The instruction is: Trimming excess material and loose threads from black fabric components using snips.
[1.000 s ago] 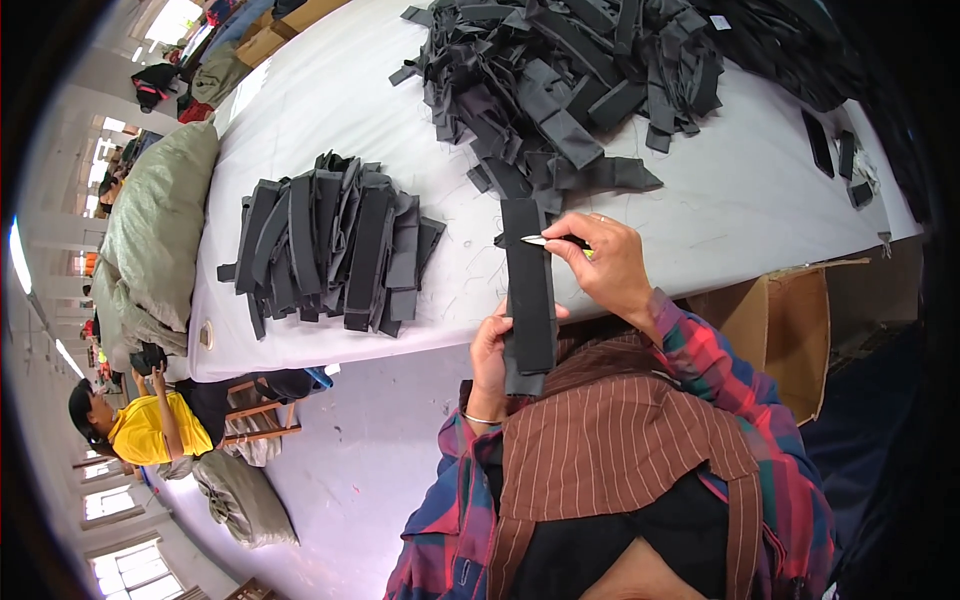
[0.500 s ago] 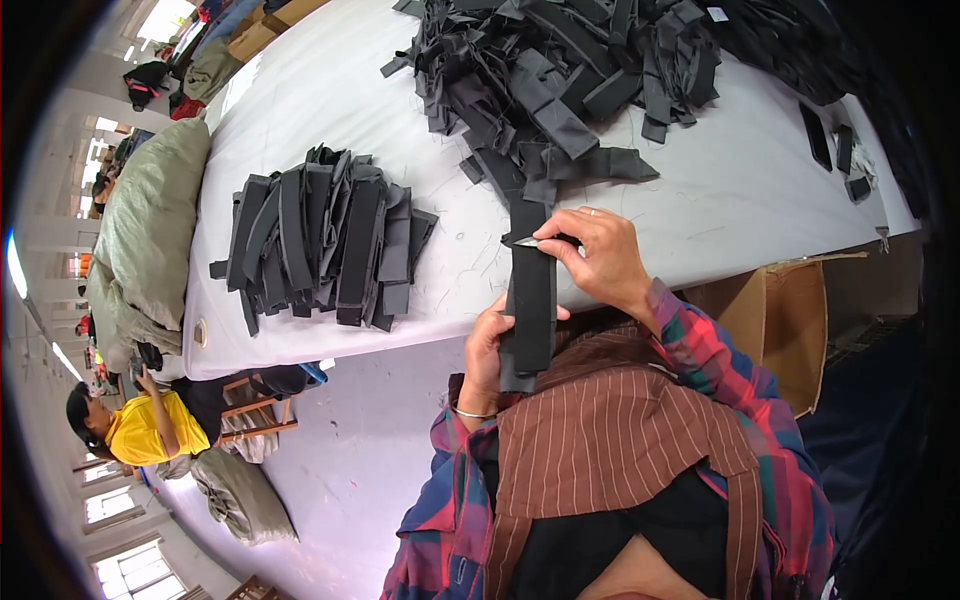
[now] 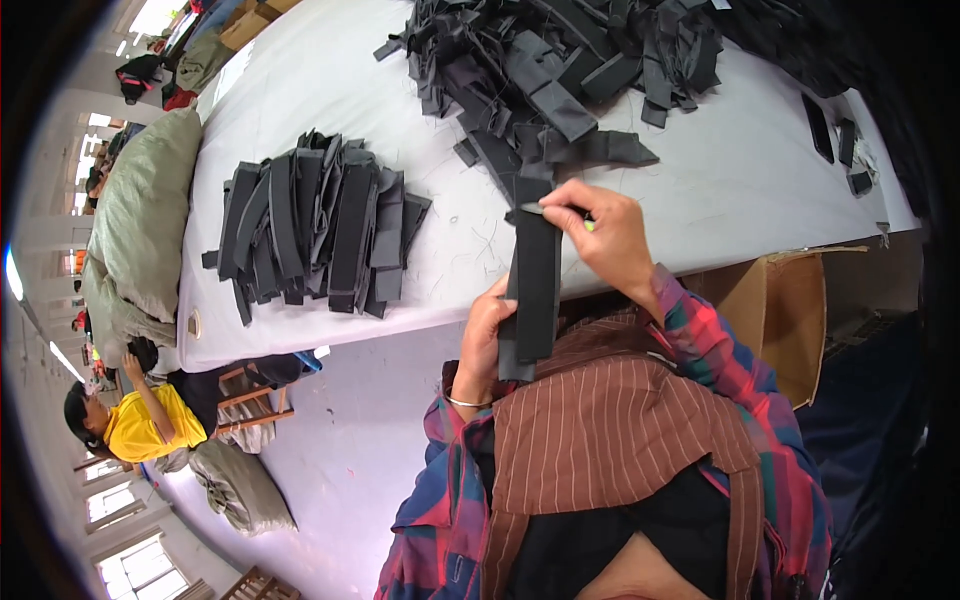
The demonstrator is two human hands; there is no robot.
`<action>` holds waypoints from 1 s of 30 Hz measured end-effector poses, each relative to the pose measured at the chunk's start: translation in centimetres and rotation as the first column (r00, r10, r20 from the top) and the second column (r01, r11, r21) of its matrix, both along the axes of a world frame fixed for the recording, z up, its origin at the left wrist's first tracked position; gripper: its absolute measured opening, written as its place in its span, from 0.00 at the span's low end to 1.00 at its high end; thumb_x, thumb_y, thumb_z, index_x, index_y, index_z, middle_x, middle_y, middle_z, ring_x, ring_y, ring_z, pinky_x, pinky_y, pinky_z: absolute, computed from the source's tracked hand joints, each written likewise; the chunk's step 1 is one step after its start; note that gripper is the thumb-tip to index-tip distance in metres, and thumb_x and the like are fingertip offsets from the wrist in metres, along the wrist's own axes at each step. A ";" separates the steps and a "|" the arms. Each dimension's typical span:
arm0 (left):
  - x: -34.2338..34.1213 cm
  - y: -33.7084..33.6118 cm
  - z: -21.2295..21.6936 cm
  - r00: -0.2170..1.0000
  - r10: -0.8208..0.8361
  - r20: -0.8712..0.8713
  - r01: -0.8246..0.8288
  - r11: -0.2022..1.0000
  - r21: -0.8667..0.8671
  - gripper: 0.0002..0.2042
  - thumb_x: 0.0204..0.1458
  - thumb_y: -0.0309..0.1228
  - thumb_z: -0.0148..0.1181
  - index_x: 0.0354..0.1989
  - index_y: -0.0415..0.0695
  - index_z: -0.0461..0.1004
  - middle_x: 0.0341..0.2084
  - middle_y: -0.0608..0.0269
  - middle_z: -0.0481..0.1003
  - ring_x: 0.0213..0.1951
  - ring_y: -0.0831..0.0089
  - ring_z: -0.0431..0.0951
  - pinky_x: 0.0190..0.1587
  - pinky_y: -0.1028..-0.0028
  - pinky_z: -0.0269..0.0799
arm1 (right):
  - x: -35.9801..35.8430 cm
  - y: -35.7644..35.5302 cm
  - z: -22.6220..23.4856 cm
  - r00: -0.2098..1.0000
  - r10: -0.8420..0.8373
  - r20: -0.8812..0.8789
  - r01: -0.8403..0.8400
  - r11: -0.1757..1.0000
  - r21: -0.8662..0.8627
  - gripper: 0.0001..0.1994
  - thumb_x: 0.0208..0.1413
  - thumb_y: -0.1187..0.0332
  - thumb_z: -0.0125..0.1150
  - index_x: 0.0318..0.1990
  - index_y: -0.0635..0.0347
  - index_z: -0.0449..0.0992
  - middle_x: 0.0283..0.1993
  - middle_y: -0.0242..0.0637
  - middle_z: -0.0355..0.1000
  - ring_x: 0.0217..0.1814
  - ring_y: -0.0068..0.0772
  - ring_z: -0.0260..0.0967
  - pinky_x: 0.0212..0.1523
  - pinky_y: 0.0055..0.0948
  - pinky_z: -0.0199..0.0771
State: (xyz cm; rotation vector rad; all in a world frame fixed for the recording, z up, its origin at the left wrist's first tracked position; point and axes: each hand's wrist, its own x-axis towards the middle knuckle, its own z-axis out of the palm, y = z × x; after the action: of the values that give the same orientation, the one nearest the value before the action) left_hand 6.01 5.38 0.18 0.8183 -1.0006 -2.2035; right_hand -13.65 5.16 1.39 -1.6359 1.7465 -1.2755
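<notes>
My left hand [image 3: 486,328] is closed on a dark grey and black fabric strip [image 3: 537,285] at the table's near edge, gripping its left side toward the lower end. Pinched in the fingers of my right hand [image 3: 608,238] is a small pointed metal tool [image 3: 531,208]. Its tip lies across the strip's upper end, and a yellow-green bit shows below the fingers. The rest of the tool is hidden in the hand. Beyond the strip spreads a loose heap of similar dark strips [image 3: 560,90], partly meeting the held strip's far end.
A neater row of dark strips [image 3: 310,222] lies on the white-covered table [image 3: 650,215] to the left. A phone-like black slab [image 3: 817,128] rests at the right. Below stands a cardboard box [image 3: 790,320]. A person in yellow [image 3: 155,425] sits at left beside stuffed sacks [image 3: 145,215].
Against the strip, my right hand and the tool's tip sit slightly higher. The yellow-green bit has come into sight. Left fingertips that showed at the strip's right edge are now hidden.
</notes>
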 end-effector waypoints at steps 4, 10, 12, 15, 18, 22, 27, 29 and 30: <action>0.3 0.0 -0.5 0.981 0.188 -0.046 -0.186 0.982 0.039 0.23 0.51 0.28 0.41 0.57 0.32 0.63 0.42 0.56 0.74 0.38 0.74 0.76 0.40 0.78 0.73 | 0.0 1.1 1.2 0.996 0.035 0.084 -0.037 0.999 0.022 0.06 0.53 0.73 0.60 0.38 0.64 0.77 0.31 0.33 0.75 0.32 0.19 0.70 0.35 0.21 0.69; 0.0 -0.5 -1.1 0.943 0.309 -0.125 -0.300 0.950 0.091 0.23 0.57 0.30 0.49 0.60 0.33 0.60 0.45 0.56 0.73 0.42 0.75 0.75 0.45 0.79 0.71 | 1.3 3.4 -0.1 0.967 0.196 0.165 -0.201 0.979 0.017 0.06 0.51 0.72 0.61 0.36 0.62 0.76 0.30 0.37 0.75 0.32 0.30 0.72 0.34 0.25 0.70; -0.2 -0.4 -0.8 0.944 0.282 -0.168 -0.272 0.959 0.080 0.24 0.57 0.31 0.50 0.60 0.33 0.60 0.46 0.56 0.73 0.43 0.76 0.75 0.45 0.79 0.72 | 1.7 3.4 -0.3 0.973 0.188 0.137 -0.185 0.982 -0.032 0.05 0.49 0.71 0.63 0.33 0.59 0.76 0.28 0.37 0.74 0.29 0.37 0.72 0.31 0.29 0.70; -0.4 -0.2 -0.9 0.939 0.276 -0.205 -0.266 0.961 0.076 0.24 0.58 0.31 0.51 0.61 0.34 0.59 0.46 0.56 0.73 0.43 0.75 0.75 0.45 0.78 0.73 | 1.9 3.3 -0.2 0.982 0.190 0.015 -0.190 0.981 -0.046 0.06 0.47 0.73 0.64 0.34 0.62 0.77 0.29 0.39 0.75 0.30 0.36 0.72 0.33 0.28 0.69; -0.6 0.0 -1.0 0.939 0.277 -0.205 -0.267 0.961 0.076 0.23 0.58 0.30 0.51 0.60 0.35 0.59 0.45 0.56 0.73 0.42 0.75 0.76 0.44 0.77 0.74 | 2.4 3.2 0.1 0.985 0.172 -0.026 -0.174 0.979 -0.102 0.06 0.46 0.73 0.64 0.33 0.61 0.77 0.28 0.38 0.74 0.29 0.37 0.71 0.32 0.30 0.68; -0.6 0.2 -1.2 0.946 0.271 -0.177 -0.264 0.962 0.065 0.22 0.58 0.30 0.50 0.60 0.35 0.60 0.44 0.56 0.73 0.42 0.75 0.76 0.43 0.77 0.75 | 1.8 3.1 -0.1 0.972 0.158 -0.176 -0.184 0.972 -0.145 0.05 0.46 0.73 0.64 0.33 0.60 0.77 0.27 0.38 0.73 0.28 0.37 0.70 0.31 0.29 0.68; -0.4 -0.3 -1.1 0.935 0.322 -0.145 -0.315 0.946 0.074 0.21 0.58 0.32 0.48 0.58 0.34 0.61 0.42 0.56 0.74 0.40 0.75 0.77 0.42 0.77 0.75 | 0.6 3.3 0.6 0.996 0.073 0.051 -0.070 0.996 -0.060 0.08 0.47 0.74 0.64 0.37 0.60 0.77 0.30 0.37 0.74 0.28 0.31 0.69 0.30 0.26 0.68; -0.4 -0.5 -1.3 0.949 0.301 -0.090 -0.300 0.954 0.021 0.21 0.56 0.34 0.43 0.55 0.34 0.63 0.46 0.52 0.72 0.39 0.69 0.76 0.41 0.74 0.75 | 0.4 3.6 0.9 0.994 0.094 0.055 -0.091 0.995 -0.051 0.09 0.47 0.74 0.64 0.38 0.60 0.77 0.31 0.37 0.74 0.28 0.29 0.69 0.31 0.25 0.68; -0.5 -0.5 -1.1 0.950 0.298 -0.091 -0.297 0.955 0.020 0.21 0.56 0.34 0.43 0.55 0.34 0.63 0.46 0.52 0.72 0.39 0.69 0.76 0.41 0.74 0.75 | 0.3 3.7 1.0 0.992 0.128 0.021 -0.127 0.991 -0.049 0.09 0.47 0.74 0.64 0.38 0.60 0.77 0.30 0.36 0.74 0.28 0.29 0.68 0.31 0.26 0.68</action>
State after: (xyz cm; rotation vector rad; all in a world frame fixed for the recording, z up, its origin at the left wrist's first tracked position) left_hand 5.52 4.84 -0.93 0.8041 -0.7697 -1.9670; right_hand -13.39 8.88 2.35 -1.7219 1.5823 -1.2803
